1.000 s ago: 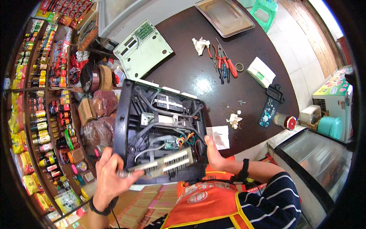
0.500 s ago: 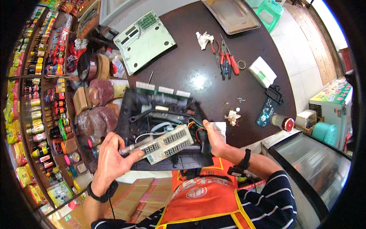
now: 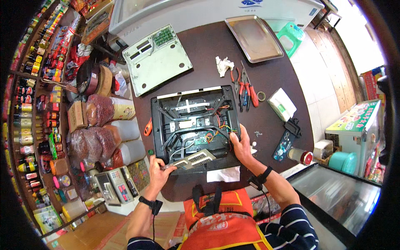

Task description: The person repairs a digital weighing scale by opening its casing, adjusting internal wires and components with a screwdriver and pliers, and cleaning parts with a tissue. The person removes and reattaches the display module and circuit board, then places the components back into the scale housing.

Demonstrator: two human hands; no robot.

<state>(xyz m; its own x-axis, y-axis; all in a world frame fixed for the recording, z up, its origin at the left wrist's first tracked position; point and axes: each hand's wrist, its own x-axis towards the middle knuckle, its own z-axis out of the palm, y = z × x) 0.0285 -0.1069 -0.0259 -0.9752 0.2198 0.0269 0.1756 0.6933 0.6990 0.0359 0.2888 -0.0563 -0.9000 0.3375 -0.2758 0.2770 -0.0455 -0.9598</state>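
An opened black scale base [image 3: 159,139] lies on the dark table [image 3: 204,41], with metal arms, coloured wires and a battery block showing inside. At its near edge a pale display board [image 3: 193,160] with several dark digit windows lies aslant. My left hand [image 3: 159,173] closes on the base's near left corner, its thumb at the left end of the display board; I cannot tell how firmly the board is pinched. My right hand [image 3: 243,146] grips the right side of the base, thumb on top of the rim.
The pale green scale cover [image 3: 156,68] lies upside down at the far left. Red-handled pliers [image 3: 246,89], a tape roll [image 3: 261,96], a tissue pack [image 3: 282,105] and a metal tray [image 3: 254,39] lie to the right. A red-handled screwdriver [image 3: 148,127] sits left of the base. White paper [image 3: 223,174] lies near me.
The scale base was tilted up and blurred and now lies flat, squared to me. My hands moved with it. The view has shifted, showing more of the table's near edge.
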